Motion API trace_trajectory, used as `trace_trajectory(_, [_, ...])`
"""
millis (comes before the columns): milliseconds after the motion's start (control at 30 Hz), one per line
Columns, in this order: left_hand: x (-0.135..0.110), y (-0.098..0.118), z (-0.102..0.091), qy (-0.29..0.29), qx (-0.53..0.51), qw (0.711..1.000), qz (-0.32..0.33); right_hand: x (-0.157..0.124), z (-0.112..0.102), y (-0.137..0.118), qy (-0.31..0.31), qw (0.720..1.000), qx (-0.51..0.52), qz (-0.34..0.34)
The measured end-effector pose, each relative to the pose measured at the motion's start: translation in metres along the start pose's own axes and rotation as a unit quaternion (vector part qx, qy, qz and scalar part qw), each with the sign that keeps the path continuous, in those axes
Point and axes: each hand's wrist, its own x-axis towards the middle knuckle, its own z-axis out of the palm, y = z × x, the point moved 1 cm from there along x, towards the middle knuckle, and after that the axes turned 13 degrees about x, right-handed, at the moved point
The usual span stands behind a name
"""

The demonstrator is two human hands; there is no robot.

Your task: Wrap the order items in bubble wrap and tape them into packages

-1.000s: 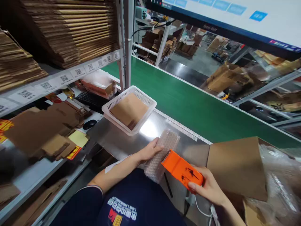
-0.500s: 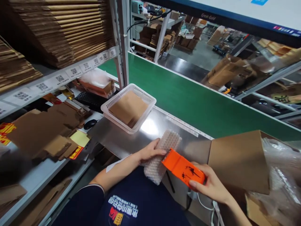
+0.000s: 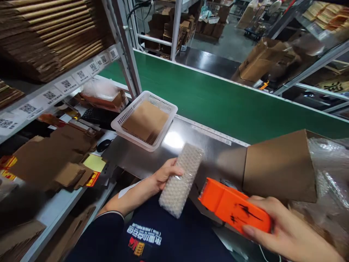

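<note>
My left hand (image 3: 168, 173) is closed around a flat, oblong bubble-wrapped package (image 3: 181, 185), thumb on its top face. What lies inside the wrap cannot be made out. To the right, an orange tape dispenser (image 3: 230, 205) with black handwritten marks is gripped in my right hand (image 3: 275, 222). Its toothed end points left toward the package, with a gap between the two. Both things are held above the front edge of the metal worktop (image 3: 215, 160).
A white perforated basket (image 3: 163, 140) holding flat cardboard stands behind my left hand. Beyond it runs a green conveyor belt (image 3: 207, 96). At right is a cardboard box (image 3: 278, 167) with bubble wrap (image 3: 329, 171); at left, shelves hold stacked cartons (image 3: 62, 32).
The tape dispenser has moved right and nearer the camera, away from the package. My left hand now shows the package's face more fully. The view has tilted downward.
</note>
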Motion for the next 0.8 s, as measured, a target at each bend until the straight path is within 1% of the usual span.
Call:
trace_trajectory(100, [-0.009, 0.016, -0.009, 0.01, 0.046, 0.998, 0.035, -0.011, -0.01, 0.002, -0.026, 0.998, -0.056, 0.026])
trace_trajectory(200, [-0.002, 0.022, -0.011, 0.014, 0.128, 0.99, 0.061, -0.002, -0.01, -0.001, -0.017, 0.99, -0.132, 0.054])
trace_trajectory(300, [0.018, 0.012, -0.006, 0.07, 0.218, 0.968, 0.101, 0.021, 0.005, 0.001, 0.024, 0.973, -0.209, 0.092])
trace_trajectory(367, [0.033, 0.0, -0.001, 0.111, 0.263, 0.951, 0.119, 0.042, 0.023, 0.015, 0.067, 0.957, -0.262, 0.107])
trace_trajectory(400, [0.04, -0.008, 0.002, 0.117, 0.268, 0.949, 0.115, 0.053, 0.034, 0.026, 0.093, 0.948, -0.283, 0.112])
trace_trajectory(433, [0.045, -0.015, 0.006, 0.108, 0.258, 0.955, 0.101, 0.066, 0.043, 0.039, 0.126, 0.94, -0.297, 0.112])
trace_trajectory(467, [0.049, -0.021, 0.01, 0.087, 0.239, 0.963, 0.084, 0.08, 0.051, 0.054, 0.161, 0.934, -0.297, 0.119])
trace_trajectory(500, [0.052, -0.026, 0.013, 0.059, 0.215, 0.972, 0.068, 0.094, 0.057, 0.071, 0.179, 0.934, -0.28, 0.133])
trace_trajectory(567, [0.052, -0.03, 0.019, 0.008, 0.17, 0.984, 0.052, 0.12, 0.062, 0.106, 0.206, 0.934, -0.258, 0.136])
trace_trajectory(600, [0.052, -0.03, 0.021, 0.001, 0.153, 0.987, 0.052, 0.132, 0.061, 0.124, 0.219, 0.932, -0.249, 0.145])
trace_trajectory(633, [0.052, -0.028, 0.021, 0.005, 0.139, 0.989, 0.052, 0.141, 0.059, 0.141, 0.239, 0.929, -0.235, 0.157])
trace_trajectory(700, [0.052, -0.023, 0.018, 0.038, 0.108, 0.993, 0.034, 0.155, 0.053, 0.171, 0.306, 0.919, -0.178, 0.173])
trace_trajectory(767, [0.054, -0.019, 0.011, 0.087, 0.089, 0.992, 0.013, 0.163, 0.052, 0.192, 0.377, 0.905, -0.113, 0.161])
trace_trajectory(800, [0.055, -0.017, 0.007, 0.114, 0.086, 0.99, 0.009, 0.164, 0.056, 0.197, 0.412, 0.895, -0.08, 0.151])
